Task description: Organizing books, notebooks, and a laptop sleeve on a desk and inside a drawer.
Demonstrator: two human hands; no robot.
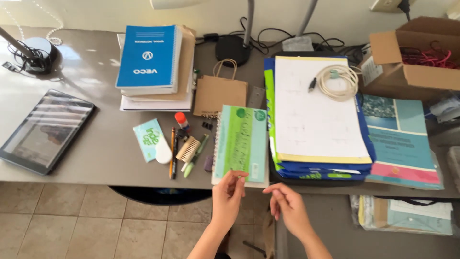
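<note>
Green spiral notebook is lying at lower centre of the frame, on the worktop edge. Left hand is pinching its near edge with thumb and fingers. Right hand is hovering just beside it, fingers loosely curled, holding nothing. Pens are lying to the notebook's left; a paper stack is sitting to its right.

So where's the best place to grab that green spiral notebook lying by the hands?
Probably the near bottom edge of the green spiral notebook, coming from the desk's front. It lies flat with that end at the desk edge, so fingers could slip under. The left hand already touches there; the right hand hovers beside it. The spiral runs along the left side.
</note>
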